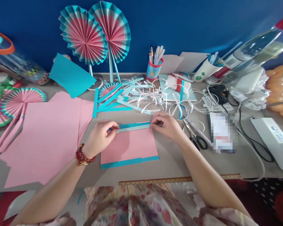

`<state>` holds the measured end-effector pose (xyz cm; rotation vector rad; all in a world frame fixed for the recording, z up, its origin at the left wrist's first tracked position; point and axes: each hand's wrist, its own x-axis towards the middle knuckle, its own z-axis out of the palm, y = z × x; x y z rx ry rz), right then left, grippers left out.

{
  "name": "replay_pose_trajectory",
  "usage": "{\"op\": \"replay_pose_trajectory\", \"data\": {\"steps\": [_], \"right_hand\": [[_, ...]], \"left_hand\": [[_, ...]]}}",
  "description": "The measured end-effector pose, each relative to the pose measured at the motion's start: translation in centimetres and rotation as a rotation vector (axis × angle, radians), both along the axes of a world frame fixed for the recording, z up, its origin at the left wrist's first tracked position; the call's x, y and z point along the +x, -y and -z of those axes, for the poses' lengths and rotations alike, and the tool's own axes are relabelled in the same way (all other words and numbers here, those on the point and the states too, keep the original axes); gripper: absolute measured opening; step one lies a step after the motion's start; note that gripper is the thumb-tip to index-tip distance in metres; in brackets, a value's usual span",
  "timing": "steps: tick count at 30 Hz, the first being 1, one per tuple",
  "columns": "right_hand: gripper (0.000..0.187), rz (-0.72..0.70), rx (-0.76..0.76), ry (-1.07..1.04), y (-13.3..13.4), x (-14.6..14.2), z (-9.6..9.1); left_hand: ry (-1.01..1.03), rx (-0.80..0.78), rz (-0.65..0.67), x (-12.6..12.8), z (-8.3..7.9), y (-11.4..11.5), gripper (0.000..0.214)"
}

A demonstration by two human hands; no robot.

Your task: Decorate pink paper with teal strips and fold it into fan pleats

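A pink sheet of paper (pixel 132 144) lies in front of me, with a blue strip (pixel 129 162) along its near edge and another blue band along its far edge. Over the far band stretches a pale paper strip (pixel 133 128). My left hand (pixel 104 135), with a red bead bracelet on its wrist, pinches the strip's left end. At the strip's right end, the thumb and fingers of my right hand (pixel 163 124) are closed on it. The strip sits slightly askew, so some blue shows above it.
Pink sheets (pixel 52 135) are piled at the left. Two folded paper fans (pixel 85 37) stand against the blue wall. Curled paper scraps (pixel 153 94) cover the back middle. Scissors (pixel 194 136), a pixelated phone (pixel 223 131) and a power strip (pixel 273 141) lie to the right.
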<state>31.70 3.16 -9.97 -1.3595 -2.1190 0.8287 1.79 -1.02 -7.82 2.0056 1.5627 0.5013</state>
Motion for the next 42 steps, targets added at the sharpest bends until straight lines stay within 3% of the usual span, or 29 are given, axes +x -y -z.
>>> {"op": "replay_pose_trajectory", "data": {"steps": [42], "right_hand": [[0.013, 0.003, 0.040, 0.048, 0.25, -0.08, 0.09]], "left_hand": [[0.007, -0.007, -0.015, 0.29, 0.07, -0.43, 0.016]]}}
